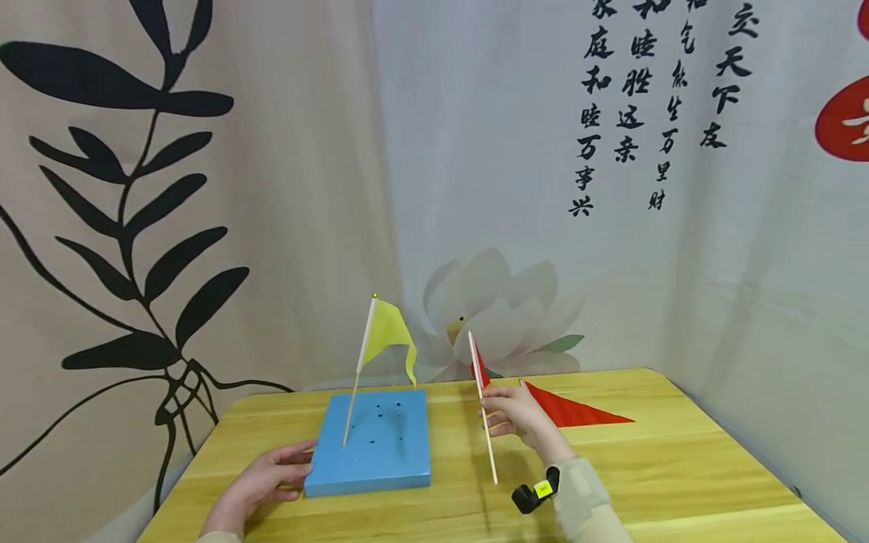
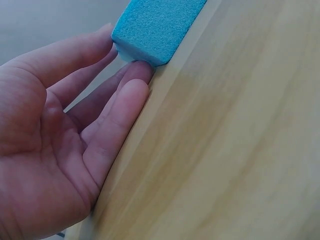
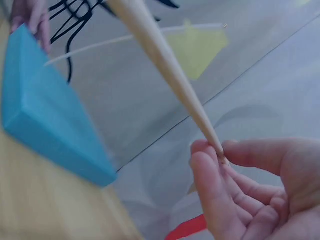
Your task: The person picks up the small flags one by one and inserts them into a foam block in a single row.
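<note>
A blue foam block (image 1: 380,445) with several small holes lies on the wooden table (image 1: 679,467). A yellow flag (image 1: 388,328) on a thin stick stands tilted in one hole. My left hand (image 1: 281,471) rests flat on the table, and its straight fingers (image 2: 127,95) touch the block's near left corner (image 2: 155,25). To the right of the block, my right hand (image 1: 505,416) pinches the stick of a red flag (image 1: 573,411) between thumb and fingertips (image 3: 207,160). The stick (image 3: 165,60) stands nearly upright, and the red cloth hangs to the right.
Printed fabric backdrops hang close behind and to the right of the table. A black wrist camera (image 1: 536,494) sits on my right forearm. The table's left edge runs just beside my left hand. Bare wood lies in front of the block and at the right.
</note>
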Demonstrator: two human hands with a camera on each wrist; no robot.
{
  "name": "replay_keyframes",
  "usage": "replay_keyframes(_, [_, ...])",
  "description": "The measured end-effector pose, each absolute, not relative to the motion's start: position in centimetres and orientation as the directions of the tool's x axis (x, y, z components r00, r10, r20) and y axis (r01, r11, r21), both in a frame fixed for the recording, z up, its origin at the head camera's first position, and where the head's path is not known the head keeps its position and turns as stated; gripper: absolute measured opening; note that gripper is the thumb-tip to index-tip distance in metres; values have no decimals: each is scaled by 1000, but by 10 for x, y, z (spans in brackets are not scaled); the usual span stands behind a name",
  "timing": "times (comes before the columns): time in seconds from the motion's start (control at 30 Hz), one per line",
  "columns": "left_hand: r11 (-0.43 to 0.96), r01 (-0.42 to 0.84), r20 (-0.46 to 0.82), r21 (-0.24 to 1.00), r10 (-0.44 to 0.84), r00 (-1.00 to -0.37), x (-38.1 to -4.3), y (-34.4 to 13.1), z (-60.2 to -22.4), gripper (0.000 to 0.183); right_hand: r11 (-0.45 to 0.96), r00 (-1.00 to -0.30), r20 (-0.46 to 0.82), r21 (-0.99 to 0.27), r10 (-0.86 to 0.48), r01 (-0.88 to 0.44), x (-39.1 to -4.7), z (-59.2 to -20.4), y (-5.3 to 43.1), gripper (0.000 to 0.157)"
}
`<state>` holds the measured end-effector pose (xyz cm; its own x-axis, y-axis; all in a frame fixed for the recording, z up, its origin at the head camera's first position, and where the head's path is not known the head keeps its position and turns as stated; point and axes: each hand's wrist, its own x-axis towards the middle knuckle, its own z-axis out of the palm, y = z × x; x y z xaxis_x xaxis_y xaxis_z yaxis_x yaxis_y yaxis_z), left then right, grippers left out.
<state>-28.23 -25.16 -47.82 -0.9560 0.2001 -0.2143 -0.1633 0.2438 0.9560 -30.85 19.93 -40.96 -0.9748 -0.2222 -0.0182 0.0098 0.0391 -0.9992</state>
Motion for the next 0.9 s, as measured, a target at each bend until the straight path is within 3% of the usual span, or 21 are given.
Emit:
replay_keyframes(0.47, [252,-163,-210,954,175,-962,-281,-247,-477,67,-41,-968,183,-983,-171,-178,-310,-343,186,30])
replay_keyframes(0.9, [245,-147,-199,958,205,-958,-282,-250,-479,66,-124,-947,293,-953,-131,-278,-302,-316,141,26])
